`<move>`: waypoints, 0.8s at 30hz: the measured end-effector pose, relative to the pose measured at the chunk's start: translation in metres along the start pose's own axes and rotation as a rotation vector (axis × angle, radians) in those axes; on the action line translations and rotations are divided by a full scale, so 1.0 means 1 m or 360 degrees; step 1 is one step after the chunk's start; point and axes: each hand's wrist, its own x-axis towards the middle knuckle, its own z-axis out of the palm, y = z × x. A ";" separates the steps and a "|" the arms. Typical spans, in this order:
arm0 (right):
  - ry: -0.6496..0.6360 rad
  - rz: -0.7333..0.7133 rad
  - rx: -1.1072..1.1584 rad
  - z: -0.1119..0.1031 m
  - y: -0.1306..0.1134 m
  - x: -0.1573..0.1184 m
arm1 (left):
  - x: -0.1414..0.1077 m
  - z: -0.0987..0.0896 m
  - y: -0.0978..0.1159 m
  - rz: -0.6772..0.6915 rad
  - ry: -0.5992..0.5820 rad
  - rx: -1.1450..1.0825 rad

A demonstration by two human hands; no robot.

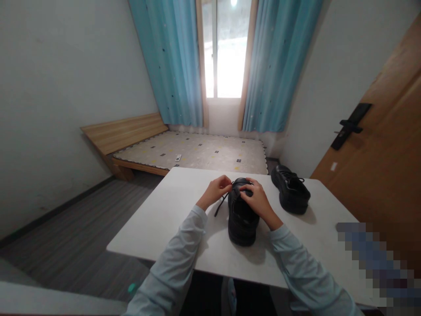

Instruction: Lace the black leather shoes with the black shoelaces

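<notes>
A black lace-up shoe [243, 228] stands on the white table [171, 219] in front of me, its toe pointing away and its heel towards me. At the shoe's left side my left hand [219, 188] is closed in a pinch on a black shoelace [219, 207]; one end of the lace hangs down beside the shoe. My right hand [256, 197] is curled over the right side of the lacing, thumb and fingers gripping the shoe's upper near the eyelets. Whether lace is also between those fingers is too small to tell.
A second black shoe [292, 193] rests at the table's far right, laces on top. Beyond the table is a low bed [204, 151] with a white remote [178, 157] on it. A wooden door [378, 162] stands to the right. Blurred-out blocks cover the table's right edge.
</notes>
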 end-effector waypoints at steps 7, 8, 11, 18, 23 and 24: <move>-0.0016 0.0010 -0.0028 0.003 0.003 0.000 | -0.005 -0.007 -0.005 0.0120 -0.0084 0.0465; -0.0018 0.0011 -0.0030 0.004 0.003 0.000 | -0.006 -0.008 -0.006 0.0144 -0.0094 0.0518; -0.0019 0.0017 -0.0031 0.004 0.003 0.000 | -0.009 -0.011 -0.009 0.0235 -0.0130 0.0682; -0.0020 0.0000 -0.0008 0.005 0.004 0.000 | -0.010 -0.008 -0.008 0.0313 -0.0141 0.0824; -0.0032 -0.0005 -0.0021 0.006 0.004 0.000 | -0.009 -0.001 -0.009 0.0355 -0.0074 0.0809; -0.0037 -0.0009 -0.0020 0.006 0.004 0.000 | -0.009 0.000 -0.008 0.0365 -0.0055 0.0795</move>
